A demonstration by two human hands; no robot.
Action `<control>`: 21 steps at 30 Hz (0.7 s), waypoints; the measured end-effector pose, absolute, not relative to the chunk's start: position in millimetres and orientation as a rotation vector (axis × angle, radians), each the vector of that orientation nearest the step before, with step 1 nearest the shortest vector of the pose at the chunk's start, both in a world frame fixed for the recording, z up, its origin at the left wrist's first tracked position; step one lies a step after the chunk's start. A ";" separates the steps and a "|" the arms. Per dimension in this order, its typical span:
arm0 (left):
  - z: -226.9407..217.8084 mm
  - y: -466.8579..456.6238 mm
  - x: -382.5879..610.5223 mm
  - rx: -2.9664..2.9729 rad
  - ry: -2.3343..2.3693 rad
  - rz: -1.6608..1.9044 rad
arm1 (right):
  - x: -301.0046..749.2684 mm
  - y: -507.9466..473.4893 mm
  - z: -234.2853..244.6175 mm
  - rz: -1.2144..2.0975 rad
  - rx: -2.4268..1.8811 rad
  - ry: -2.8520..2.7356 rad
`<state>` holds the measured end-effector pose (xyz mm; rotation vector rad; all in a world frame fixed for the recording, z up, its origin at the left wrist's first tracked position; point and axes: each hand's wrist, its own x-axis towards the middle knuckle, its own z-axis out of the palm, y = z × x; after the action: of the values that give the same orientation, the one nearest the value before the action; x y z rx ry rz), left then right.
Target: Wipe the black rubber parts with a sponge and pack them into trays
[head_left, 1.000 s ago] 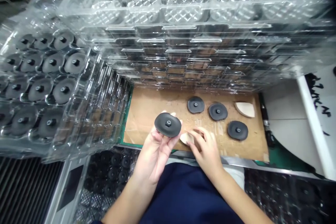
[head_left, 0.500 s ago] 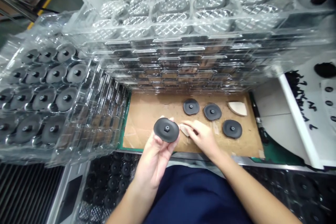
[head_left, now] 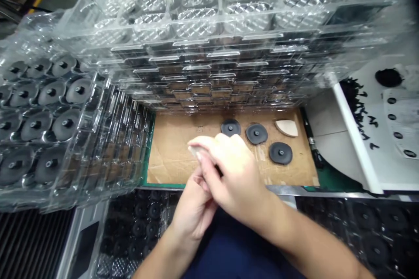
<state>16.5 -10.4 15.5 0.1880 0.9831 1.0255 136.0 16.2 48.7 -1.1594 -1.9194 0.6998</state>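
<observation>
My right hand [head_left: 235, 170] is closed over my left hand [head_left: 195, 202], pinching a small pale pad [head_left: 194, 150] between thumb and fingers. The fingers of my left hand are curled beneath it. The black oval disc that the left hand held in the earlier frame is now covered by my right hand. On the cardboard [head_left: 173, 148] just beyond my hands lie a black oval disc [head_left: 231, 127] with a central stud, a second disc [head_left: 256, 133] and a third disc [head_left: 280, 152]. A cream wedge-shaped pad [head_left: 286, 127] rests behind the third disc.
A tall stack of clear plastic trays [head_left: 203, 61] stands behind the cardboard. To the left, another tray stack [head_left: 98, 126] carries several black discs. A white bin wall [head_left: 358, 139] bounds the right side, with a black pen-like tool [head_left: 312, 141] beside it.
My right hand has lifted the pale pad from beside the left hand and moved left over it, covering the black disc. The whole view has shifted slightly.
</observation>
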 end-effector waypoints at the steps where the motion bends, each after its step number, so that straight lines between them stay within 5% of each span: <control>1: 17.7 -10.6 15.5 0.184 0.983 1.027 | 136.0 14.8 48.3 0.706 -1.130 -1.908; 5: 22.3 -11.3 10.3 0.161 1.011 1.061 | 135.5 10.3 50.8 0.971 -1.012 -1.930; 10: 23.3 -11.5 8.9 0.214 0.960 1.035 | 125.8 16.9 55.7 0.670 -1.087 -1.897; 16: 21.5 -11.8 -4.1 0.149 0.944 1.028 | 151.5 -5.5 49.4 0.927 -1.055 -1.998; 21: 27.3 -11.7 6.8 0.191 0.879 1.017 | 154.7 8.1 60.0 0.530 -1.185 -2.075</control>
<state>6.8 -11.7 27.3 0.1907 0.8788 1.0170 154.7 8.1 60.0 -1.1847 -2.0748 0.5304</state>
